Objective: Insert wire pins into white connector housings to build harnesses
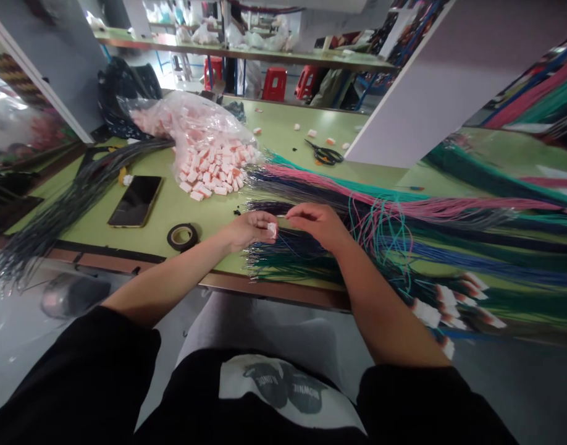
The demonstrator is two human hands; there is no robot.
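Observation:
Between the thumb and fingers of my left hand (251, 230) is a small white plastic connector housing (272, 230). Just to its right, my right hand (318, 224) has its thumb and forefinger pinched together; whatever they hold is too small to make out. Both hands are over bundles of wires with metal-tipped ends. Pink wires (311, 178) and green wires (283, 162) lie beyond the right hand, dark wires (306, 243) beneath it. A heap of pink-and-white connector housings (214, 170) spills from a clear plastic bag (204, 117) behind the left hand.
A phone (135, 201) and a roll of black tape (182, 237) lie left of my hands. Grey wires (93, 176) hang over the left table edge. Black-handled cutters (327, 154) lie near a white post (404, 93). Finished-looking wired connectors (445, 303) hang at the right front edge.

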